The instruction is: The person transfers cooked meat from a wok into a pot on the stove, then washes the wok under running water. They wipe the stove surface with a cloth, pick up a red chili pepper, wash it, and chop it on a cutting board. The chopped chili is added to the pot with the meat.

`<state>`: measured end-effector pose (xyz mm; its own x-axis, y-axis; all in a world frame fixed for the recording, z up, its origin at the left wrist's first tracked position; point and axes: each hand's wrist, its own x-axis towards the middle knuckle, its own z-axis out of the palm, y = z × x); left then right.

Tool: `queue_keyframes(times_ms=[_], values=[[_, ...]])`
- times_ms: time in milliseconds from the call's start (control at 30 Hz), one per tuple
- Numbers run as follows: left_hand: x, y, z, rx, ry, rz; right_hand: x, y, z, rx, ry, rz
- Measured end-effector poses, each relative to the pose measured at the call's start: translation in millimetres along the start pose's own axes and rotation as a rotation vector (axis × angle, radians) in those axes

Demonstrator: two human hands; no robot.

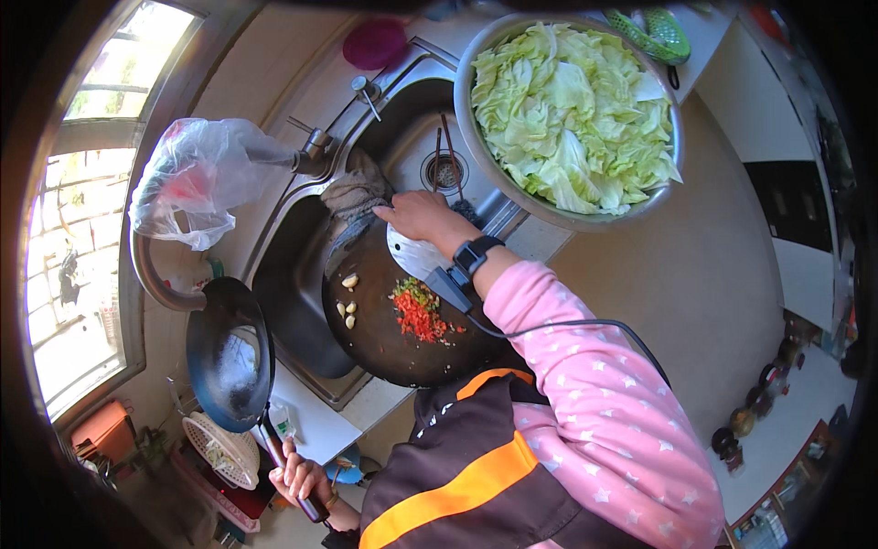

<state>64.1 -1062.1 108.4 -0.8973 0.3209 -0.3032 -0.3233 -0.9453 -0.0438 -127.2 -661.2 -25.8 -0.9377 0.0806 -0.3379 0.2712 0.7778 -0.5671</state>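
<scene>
My left hand [302, 475], at the lower left, grips the dark handle of a black wok [233, 357], which is tilted beside the sink. My right hand [420, 218] reaches over the sink's divider beside a grey-brown cloth [357, 189]; its palm side is hidden. Just below that hand, a pale metal blade with a hole [413, 254], perhaps a cleaver's, lies over a round dark chopping board [384, 357]. On the board are chopped red pepper [420, 317], chopped green pieces [416, 288] and several garlic cloves [350, 307].
A steel basin [466, 117] of torn lettuce leaves [569, 123] stands at the sink's upper right. Chopsticks [449, 144] lie by the drain. A bagged tap [154, 274] arches left of the sink [302, 274]. A white colander [223, 449] stands lower left. A cable [569, 326] crosses my right sleeve.
</scene>
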Motion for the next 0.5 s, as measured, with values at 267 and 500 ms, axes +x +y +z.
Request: queue_keyframes(times_ms=[267, 500], values=[[-4, 2, -1, 0.001, 0.035, 0.036, 7, 16, 27, 0.119, -0.157, 0.002], [-11, -2, -9, 0.01, -0.001, 0.081, 74, 104, 25, -0.413, -0.566, 0.008]])
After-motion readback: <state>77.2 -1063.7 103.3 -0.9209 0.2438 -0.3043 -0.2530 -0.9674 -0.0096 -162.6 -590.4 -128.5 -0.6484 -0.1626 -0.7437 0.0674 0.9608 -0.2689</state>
